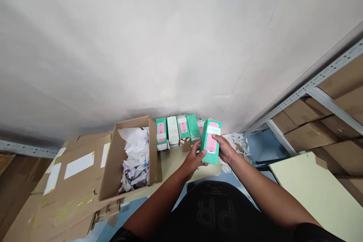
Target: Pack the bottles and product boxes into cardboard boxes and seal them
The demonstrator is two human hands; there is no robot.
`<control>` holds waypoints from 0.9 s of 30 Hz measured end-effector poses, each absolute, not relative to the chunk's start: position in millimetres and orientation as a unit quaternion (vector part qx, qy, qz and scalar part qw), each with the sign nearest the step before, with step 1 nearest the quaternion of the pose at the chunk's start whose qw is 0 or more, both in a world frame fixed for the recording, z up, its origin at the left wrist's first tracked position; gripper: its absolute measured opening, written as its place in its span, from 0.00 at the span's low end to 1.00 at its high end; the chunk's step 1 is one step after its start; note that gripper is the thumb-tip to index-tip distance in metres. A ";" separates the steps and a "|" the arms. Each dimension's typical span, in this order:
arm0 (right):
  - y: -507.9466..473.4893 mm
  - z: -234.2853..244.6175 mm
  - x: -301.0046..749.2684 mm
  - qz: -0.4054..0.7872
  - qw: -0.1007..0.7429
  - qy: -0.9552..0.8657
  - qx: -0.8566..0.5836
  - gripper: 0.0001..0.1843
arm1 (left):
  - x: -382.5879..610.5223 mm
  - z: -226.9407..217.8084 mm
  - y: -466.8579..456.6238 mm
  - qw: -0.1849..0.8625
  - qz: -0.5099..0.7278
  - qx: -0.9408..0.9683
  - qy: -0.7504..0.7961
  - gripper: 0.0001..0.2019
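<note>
The two hands hold one green box, and this box is in front of the person's chest, above the near part of the counter. The left hand grips the green box at its lower left side, with the thumb lying on the front. The right hand is closed around its right side, and its fingertips touch the front near the pink label. The box is a little tilted, its front turned to the person.

Behind it, along the wall, there is a row of boxes, mostly green with pink, one of them whitish. The rightmost one is partly hidden by the held box.

To the left of the row stands an open carton with crumpled white paper inside. Further left lies flattened cardboard, which bears white labels. To the right of the right hand there are paper strips in a loose heap. At the right edge, a metal rack carries brown cartons, and near it is a pale yellow board.
</note>
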State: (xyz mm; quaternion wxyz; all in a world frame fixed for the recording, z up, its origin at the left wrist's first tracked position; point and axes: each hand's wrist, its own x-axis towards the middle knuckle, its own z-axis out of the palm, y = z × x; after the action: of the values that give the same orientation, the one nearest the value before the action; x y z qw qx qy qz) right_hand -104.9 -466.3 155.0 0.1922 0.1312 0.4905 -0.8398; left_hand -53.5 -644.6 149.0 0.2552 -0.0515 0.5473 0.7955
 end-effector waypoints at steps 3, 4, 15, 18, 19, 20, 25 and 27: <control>-442.7 156.8 -96.5 -0.845 0.145 0.488 0.162 0.24 | -57.0 137.3 -632.5 0.301 0.789 -0.055 0.533 0.36; -434.1 156.9 -92.7 -0.845 0.128 0.491 0.169 0.24 | -57.6 134.0 -628.3 0.313 0.784 -0.055 0.534 0.35; -301.6 136.5 -13.7 -0.772 -0.088 0.589 0.222 0.28 | -50.5 135.1 -551.5 0.351 0.629 0.033 0.693 0.28; -250.0 123.8 15.2 -0.761 -0.127 0.583 0.256 0.27 | -47.4 133.2 -523.9 0.358 0.599 0.053 0.714 0.26; -231.3 118.1 25.7 -0.756 -0.138 0.580 0.271 0.26 | -45.6 132.1 -513.6 0.355 0.594 0.052 0.720 0.25; -212.3 111.8 36.5 -0.750 -0.146 0.578 0.285 0.27 | -43.0 130.9 -502.6 0.349 0.589 0.049 0.727 0.24; -120.7 81.5 92.7 -0.742 -0.157 0.552 0.346 0.29 | -17.4 124.9 -432.8 0.350 0.552 0.052 0.755 0.23; -90.0 75.4 112.6 -0.757 -0.143 0.525 0.363 0.28 | -3.9 122.4 -398.6 0.363 0.521 0.082 0.768 0.25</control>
State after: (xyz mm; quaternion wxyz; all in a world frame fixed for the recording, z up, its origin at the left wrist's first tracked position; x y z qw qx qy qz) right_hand 112.6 -90.0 75.4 -0.1433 0.3627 0.5249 -0.7566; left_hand -3.9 -398.6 122.4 0.3633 0.0820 0.7678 0.5213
